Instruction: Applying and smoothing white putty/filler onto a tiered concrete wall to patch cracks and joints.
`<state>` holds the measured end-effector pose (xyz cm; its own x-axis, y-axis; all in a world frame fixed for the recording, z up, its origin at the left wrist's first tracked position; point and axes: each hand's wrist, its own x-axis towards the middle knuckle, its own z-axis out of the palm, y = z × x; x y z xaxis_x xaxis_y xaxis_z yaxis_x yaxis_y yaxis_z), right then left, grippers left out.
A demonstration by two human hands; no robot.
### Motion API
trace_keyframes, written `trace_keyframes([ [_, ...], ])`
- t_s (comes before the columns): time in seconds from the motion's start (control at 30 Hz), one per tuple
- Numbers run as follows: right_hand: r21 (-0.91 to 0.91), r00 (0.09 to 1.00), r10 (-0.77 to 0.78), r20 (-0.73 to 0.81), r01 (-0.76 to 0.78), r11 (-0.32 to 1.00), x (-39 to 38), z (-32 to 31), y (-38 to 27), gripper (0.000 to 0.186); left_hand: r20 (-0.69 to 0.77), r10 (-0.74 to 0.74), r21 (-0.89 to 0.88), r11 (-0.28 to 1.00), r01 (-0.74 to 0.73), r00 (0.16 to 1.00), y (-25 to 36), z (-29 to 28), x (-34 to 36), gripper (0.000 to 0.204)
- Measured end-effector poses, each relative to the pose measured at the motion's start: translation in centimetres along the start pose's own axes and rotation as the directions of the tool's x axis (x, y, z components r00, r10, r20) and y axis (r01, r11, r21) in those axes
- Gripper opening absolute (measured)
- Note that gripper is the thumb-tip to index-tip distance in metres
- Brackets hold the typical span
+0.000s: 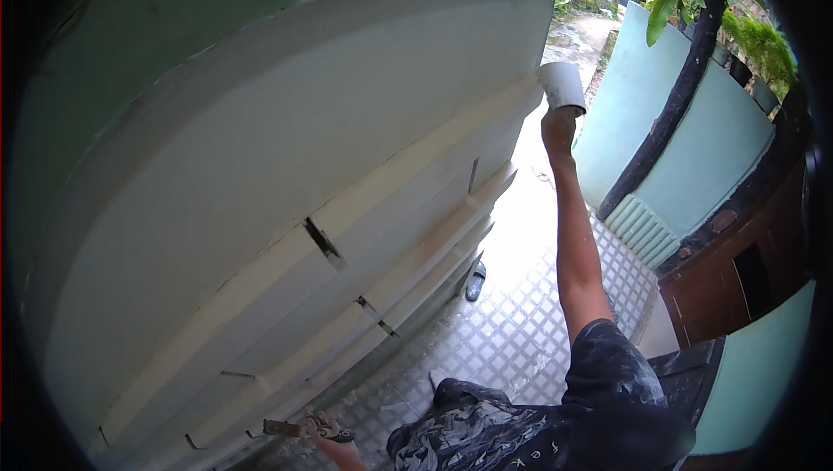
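My left hand is closed round the handle of a scraper, low at the left beside the wall's lower ledges. The scraper's flat blade points left; its handle looks smeared. Stretched out far ahead, my right arm ends in my right hand, which holds a white round tub near the end of the wall. Most of the right hand's fingers are hidden at the tub's dark-rimmed end. A pale wall with long stepped ledges fills the left side, with dark gaps in the ledges.
A dark slipper lies on the patterned tile floor by the wall's foot. Across at the right stand a mint-green wall, a dark slanting post and a brown wooden surface. Green plants hang at the top right.
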<state>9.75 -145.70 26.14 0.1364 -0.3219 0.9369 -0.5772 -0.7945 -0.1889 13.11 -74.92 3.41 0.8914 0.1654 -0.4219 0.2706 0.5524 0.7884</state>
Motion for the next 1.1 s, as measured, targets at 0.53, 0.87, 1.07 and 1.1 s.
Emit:
trace_keyframes([
  [0.53, -0.271, 0.842, 0.019, 0.540, 0.152, 0.951, 8.2, -2.5, 7.1, 0.026, -0.056, -0.028, -0.075, 0.997, 0.024, 0.998, -1.1, 7.2, -2.0, 0.040],
  [0.87, -0.184, 0.948, 0.076, 0.309, -0.019, 0.983, 5.6, -0.4, 8.9, 0.015, 0.250, -0.043, -0.033, 0.998, 0.053, 0.967, -3.2, 4.6, 1.2, 0.020],
  [1.07, 0.285, 0.985, -0.118, 0.123, 0.078, 0.955, 2.0, 0.2, 6.6, 0.025, 0.038, -0.001, -0.019, 1.000, 0.002, 0.999, -1.6, 6.8, -1.0, 0.018],
  [1.1, 0.160, 0.998, -0.034, 0.046, 0.026, 0.987, 1.3, 2.0, 10.5, 0.025, -0.058, 0.023, -0.007, 1.000, -0.024, 0.998, -2.3, 6.7, -0.3, 0.017],
])
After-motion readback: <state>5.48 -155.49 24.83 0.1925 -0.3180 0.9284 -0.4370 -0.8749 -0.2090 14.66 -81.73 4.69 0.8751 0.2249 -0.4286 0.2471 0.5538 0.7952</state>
